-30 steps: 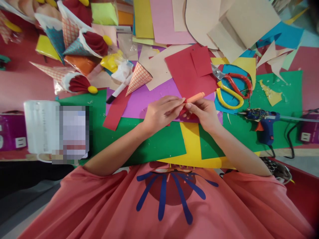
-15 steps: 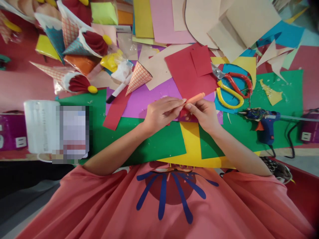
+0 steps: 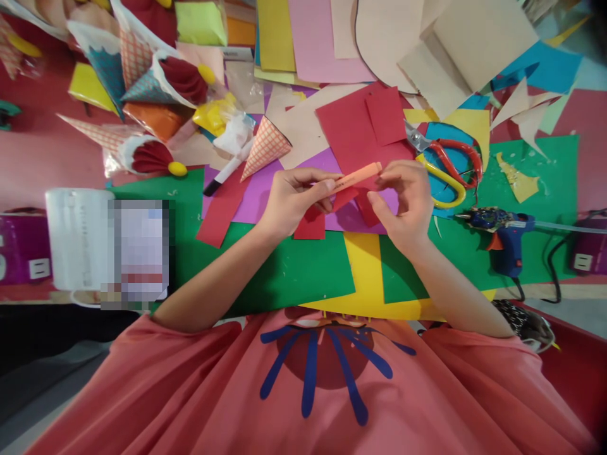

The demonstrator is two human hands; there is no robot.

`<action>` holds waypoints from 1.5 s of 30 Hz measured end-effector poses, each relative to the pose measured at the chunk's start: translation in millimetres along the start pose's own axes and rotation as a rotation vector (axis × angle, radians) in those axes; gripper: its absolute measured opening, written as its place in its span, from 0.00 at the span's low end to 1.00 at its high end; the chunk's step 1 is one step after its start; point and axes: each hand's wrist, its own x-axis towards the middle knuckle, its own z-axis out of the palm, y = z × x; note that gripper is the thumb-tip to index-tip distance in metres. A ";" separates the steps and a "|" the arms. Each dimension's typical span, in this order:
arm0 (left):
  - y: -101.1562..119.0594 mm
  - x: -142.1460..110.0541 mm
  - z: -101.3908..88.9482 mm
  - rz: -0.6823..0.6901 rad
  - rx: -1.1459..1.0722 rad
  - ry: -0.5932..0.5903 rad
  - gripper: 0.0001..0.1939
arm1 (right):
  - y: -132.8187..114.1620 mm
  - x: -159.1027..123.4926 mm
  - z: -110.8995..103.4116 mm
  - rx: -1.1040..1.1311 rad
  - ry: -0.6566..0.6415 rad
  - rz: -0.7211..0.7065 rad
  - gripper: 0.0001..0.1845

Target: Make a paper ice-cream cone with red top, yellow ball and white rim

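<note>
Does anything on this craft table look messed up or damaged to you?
Yes: the glue gun on the right has a blotchy, crusted-looking front, perhaps old glue. Nearby, a ragged yellow scrap looks torn or roughly cut, with pale flecks around it. I see no obvious spill.

A smooth, plastic-looking barrel is presented by the orange marker in the left hand. Below both hands, the green sheet is finished matt. Beyond the right hand, the scissors are formed of shiny metal blades and smooth, glossy coated handles. To its right, the glue gun is bodied in blue plastic, its front roughly crusted. Beyond the left hand, the checked cone is surfaced matt, like paper.
</note>
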 end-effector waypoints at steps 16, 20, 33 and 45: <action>3.2 -2.7 2.3 -0.057 0.127 -0.112 0.20 | 1.1 7.5 -8.1 -0.268 -0.259 -0.368 0.05; 1.5 -4.1 2.1 -0.019 0.205 -0.171 0.16 | 5.6 4.5 -6.4 -0.219 -0.331 -0.259 0.06; 2.2 -3.3 1.4 0.079 0.259 -0.220 0.11 | 3.1 2.1 0.2 -0.009 -0.264 -0.099 0.06; 1.9 -7.5 0.0 0.225 0.325 -0.289 0.13 | 2.8 -1.3 3.0 0.068 -0.233 -0.062 0.06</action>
